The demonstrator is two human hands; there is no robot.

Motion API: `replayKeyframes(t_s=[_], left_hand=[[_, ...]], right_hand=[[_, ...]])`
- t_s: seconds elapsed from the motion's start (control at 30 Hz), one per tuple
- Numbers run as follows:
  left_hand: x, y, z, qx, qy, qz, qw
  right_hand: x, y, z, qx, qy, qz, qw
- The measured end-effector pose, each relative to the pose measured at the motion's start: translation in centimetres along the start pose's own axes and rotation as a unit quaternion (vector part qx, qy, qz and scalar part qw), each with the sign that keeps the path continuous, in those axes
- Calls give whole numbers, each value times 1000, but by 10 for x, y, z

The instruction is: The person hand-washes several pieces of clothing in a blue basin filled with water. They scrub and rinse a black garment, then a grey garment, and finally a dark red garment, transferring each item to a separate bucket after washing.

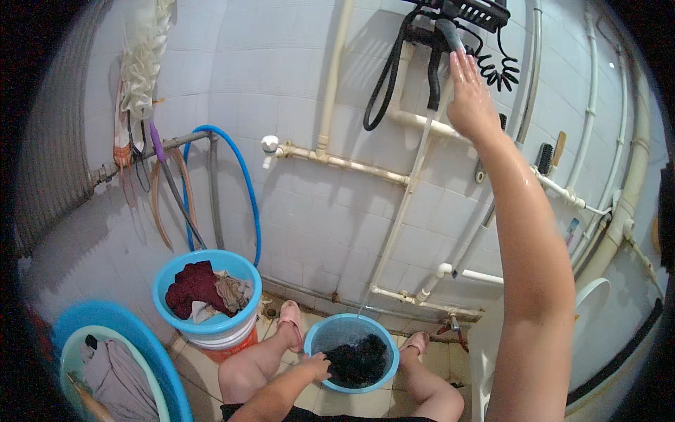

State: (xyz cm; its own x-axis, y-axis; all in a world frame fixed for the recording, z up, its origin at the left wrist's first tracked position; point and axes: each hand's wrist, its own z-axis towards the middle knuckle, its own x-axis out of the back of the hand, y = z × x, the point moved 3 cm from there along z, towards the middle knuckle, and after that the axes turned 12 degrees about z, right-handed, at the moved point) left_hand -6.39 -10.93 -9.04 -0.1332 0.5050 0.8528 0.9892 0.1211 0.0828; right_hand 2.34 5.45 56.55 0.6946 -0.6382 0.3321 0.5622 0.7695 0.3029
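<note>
My right arm reaches high, and my right hand (472,95) has its fingers stretched out flat against the grey lever (448,34) of a black wall faucet. Water runs from the faucet's black spout (434,88) in a thin stream. It falls into a light blue basin (385,330) on the floor between my feet. Black wet cloth (358,362) lies bunched in the water. My left hand (316,366) is closed over the basin's left rim, its fingertips beside the cloth.
A blue basin (163,271) of dark red and beige clothes stands on stacked buckets at left. Nearer, a pale green basin (151,373) holding grey cloth sits inside a larger blue tub (105,309). Pipes (351,163) cross the tiled wall. A white plastic seat (485,352) stands at right.
</note>
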Motion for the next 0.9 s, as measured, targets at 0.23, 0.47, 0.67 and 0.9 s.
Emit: replayKeyframes(t_s=[0.23,0.47,0.67,0.9], left_hand=[[5,0,-3,-5,41,-51,998],[6,1,2,-4,70,-66,995],[-15,-6,8,38,71,-25,996],[-52,-12,34,38,137,53,988]], right_hand=[[-24,33,26,-105,-113,14,988],[-92,47,-58,-99,-13,109,989],[-171,-34,-387,-251,-107,276,922],[-183,-144,-671,-316,-521,316,727]])
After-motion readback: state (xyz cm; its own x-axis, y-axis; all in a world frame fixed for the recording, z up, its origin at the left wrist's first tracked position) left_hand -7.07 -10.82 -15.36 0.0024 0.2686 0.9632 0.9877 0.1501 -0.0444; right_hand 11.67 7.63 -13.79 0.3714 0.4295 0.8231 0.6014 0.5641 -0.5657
